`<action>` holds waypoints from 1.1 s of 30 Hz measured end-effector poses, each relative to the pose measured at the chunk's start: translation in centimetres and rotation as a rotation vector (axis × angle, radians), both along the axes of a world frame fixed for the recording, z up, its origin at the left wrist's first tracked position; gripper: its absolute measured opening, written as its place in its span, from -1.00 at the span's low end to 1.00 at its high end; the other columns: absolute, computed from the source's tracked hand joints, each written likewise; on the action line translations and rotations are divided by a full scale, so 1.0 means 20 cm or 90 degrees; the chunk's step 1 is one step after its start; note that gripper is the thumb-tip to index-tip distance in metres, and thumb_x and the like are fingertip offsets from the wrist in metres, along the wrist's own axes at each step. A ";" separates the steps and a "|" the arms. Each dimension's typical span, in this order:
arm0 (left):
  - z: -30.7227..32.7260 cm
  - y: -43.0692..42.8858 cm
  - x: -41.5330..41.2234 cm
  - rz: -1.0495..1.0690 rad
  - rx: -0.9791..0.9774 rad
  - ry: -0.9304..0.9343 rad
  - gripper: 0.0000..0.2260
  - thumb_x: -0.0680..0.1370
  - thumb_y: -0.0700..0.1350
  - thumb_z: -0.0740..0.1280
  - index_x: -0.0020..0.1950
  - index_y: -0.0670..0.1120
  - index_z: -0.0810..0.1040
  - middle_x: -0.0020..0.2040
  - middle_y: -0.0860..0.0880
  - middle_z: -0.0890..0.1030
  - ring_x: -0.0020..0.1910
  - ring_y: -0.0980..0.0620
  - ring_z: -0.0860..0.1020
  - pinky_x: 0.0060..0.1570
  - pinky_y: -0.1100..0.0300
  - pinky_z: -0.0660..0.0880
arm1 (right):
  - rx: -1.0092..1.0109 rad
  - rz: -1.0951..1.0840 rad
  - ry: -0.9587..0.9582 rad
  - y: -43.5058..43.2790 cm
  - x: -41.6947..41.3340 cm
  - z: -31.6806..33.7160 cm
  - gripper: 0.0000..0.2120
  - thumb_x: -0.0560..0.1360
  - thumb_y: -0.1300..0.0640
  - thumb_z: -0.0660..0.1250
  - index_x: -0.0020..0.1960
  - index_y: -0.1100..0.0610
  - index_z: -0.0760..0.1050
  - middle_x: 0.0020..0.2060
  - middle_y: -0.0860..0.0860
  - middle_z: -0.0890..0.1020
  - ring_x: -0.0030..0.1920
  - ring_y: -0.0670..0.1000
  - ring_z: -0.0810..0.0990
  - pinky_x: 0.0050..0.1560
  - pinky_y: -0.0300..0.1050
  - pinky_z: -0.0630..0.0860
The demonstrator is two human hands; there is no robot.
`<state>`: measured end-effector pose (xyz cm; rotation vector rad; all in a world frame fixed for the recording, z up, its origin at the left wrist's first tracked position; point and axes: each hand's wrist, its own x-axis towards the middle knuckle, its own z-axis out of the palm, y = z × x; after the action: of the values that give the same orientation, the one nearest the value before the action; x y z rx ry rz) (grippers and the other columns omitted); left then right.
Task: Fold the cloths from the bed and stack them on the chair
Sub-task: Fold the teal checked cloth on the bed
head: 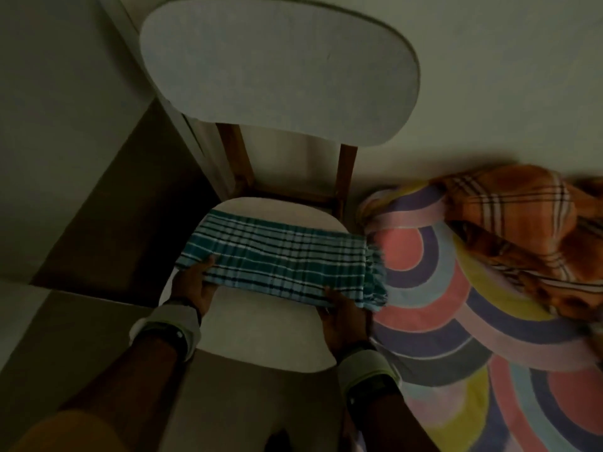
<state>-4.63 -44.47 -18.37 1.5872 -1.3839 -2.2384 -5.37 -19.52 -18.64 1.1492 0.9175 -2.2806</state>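
A folded teal checked cloth (pixel 277 262) lies across the pale seat of the chair (pixel 270 337), its fringed end hanging over the seat's right edge toward the bed (pixel 456 321), with the left hand (pixel 195 285) and right hand (pixel 346 316) gripping its near corners, thumbs on top and fingers tucked out of sight beneath. The cloth looks thin, light and limp, likely to sag and unfold unless supported at both ends of the folded edge. An orange checked cloth (pixel 522 230) lies crumpled and blurred on the bed; dim light hides the chair's legs and finer detail.
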 end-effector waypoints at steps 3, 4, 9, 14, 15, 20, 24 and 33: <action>-0.16 -0.05 0.05 -0.009 -0.055 -0.128 -0.47 0.52 -0.28 0.32 0.45 -0.22 0.21 0.43 -0.23 0.30 0.34 -0.24 0.35 0.31 -0.13 0.34 | 0.030 0.030 -0.094 -0.01 0.06 -0.09 -0.76 0.52 0.33 0.26 0.18 0.20 0.46 0.21 0.18 0.50 0.10 0.21 0.53 0.02 0.07 0.52; -0.18 -0.05 0.06 -0.019 -0.106 -0.151 -0.35 0.51 -0.26 0.34 0.50 -0.19 0.08 0.49 -0.23 0.19 0.40 -0.25 0.27 0.39 -0.14 0.25 | 0.034 0.042 -0.107 0.00 0.08 -0.08 -0.72 0.55 0.27 0.25 0.25 0.19 0.43 0.24 0.16 0.47 0.20 0.22 0.49 0.09 0.08 0.49; -0.15 0.02 0.08 -0.109 -0.397 -0.140 -0.25 0.52 -0.13 0.34 0.52 -0.11 -0.10 0.54 -0.19 0.01 0.49 -0.22 0.11 0.47 -0.12 0.10 | 0.019 0.258 -0.144 -0.07 0.12 0.09 -0.78 0.57 0.04 0.23 0.02 0.21 0.49 -0.05 0.14 0.55 -0.01 0.12 0.54 0.08 0.06 0.46; -0.17 0.24 0.00 -0.649 -0.836 0.066 -0.43 0.52 -0.03 0.28 0.44 -0.26 0.22 0.42 -0.30 0.30 0.43 -0.22 0.24 0.38 -0.17 0.22 | 0.622 0.460 0.323 -0.22 -0.02 0.05 -0.72 0.52 0.03 0.26 0.04 0.23 0.56 -0.01 0.17 0.61 0.05 0.14 0.57 0.10 0.03 0.46; -0.19 0.24 -0.02 -0.744 -0.875 0.059 -0.43 0.52 0.07 0.18 0.43 -0.24 0.24 0.41 -0.29 0.33 0.42 -0.18 0.23 0.36 -0.18 0.23 | 0.741 0.566 0.389 -0.22 -0.07 0.00 -0.61 0.54 -0.01 0.24 0.28 0.18 0.44 0.26 0.17 0.51 0.28 0.18 0.46 0.32 0.07 0.33; -0.42 0.13 0.01 -0.976 -0.970 -0.049 -0.23 0.48 0.41 -0.15 0.50 -0.09 0.05 0.51 -0.15 0.15 0.47 -0.08 0.05 0.38 -0.13 -0.02 | 1.110 0.848 0.535 -0.11 -0.07 -0.31 -0.29 0.49 -0.32 0.02 0.53 -0.02 0.02 0.53 0.17 0.03 0.51 0.29 0.00 0.38 0.34 -0.26; -0.37 0.04 -0.02 -0.985 -0.973 -0.086 -0.26 0.49 0.38 -0.15 0.51 -0.07 0.08 0.52 -0.13 0.14 0.49 -0.08 0.07 0.40 -0.13 -0.04 | 1.078 0.853 0.579 -0.20 -0.08 -0.35 -0.25 0.48 -0.36 -0.01 0.54 -0.05 -0.10 0.54 0.15 -0.08 0.51 0.27 -0.14 0.38 0.36 -0.29; -0.30 -0.03 -0.08 -1.013 -0.949 -0.109 -0.24 0.50 0.37 -0.18 0.48 -0.14 0.18 0.49 -0.20 0.22 0.46 -0.16 0.15 0.43 -0.09 -0.13 | 0.951 0.900 0.516 -0.29 -0.14 -0.27 -0.24 0.41 -0.41 -0.25 0.51 -0.10 -0.27 0.49 0.03 -0.35 0.48 0.13 -0.40 0.34 0.26 -0.54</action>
<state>-6.30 -45.15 -24.42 -0.0833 -3.4855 -0.1709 -8.23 -25.41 -24.09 -0.4009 2.6466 -0.5111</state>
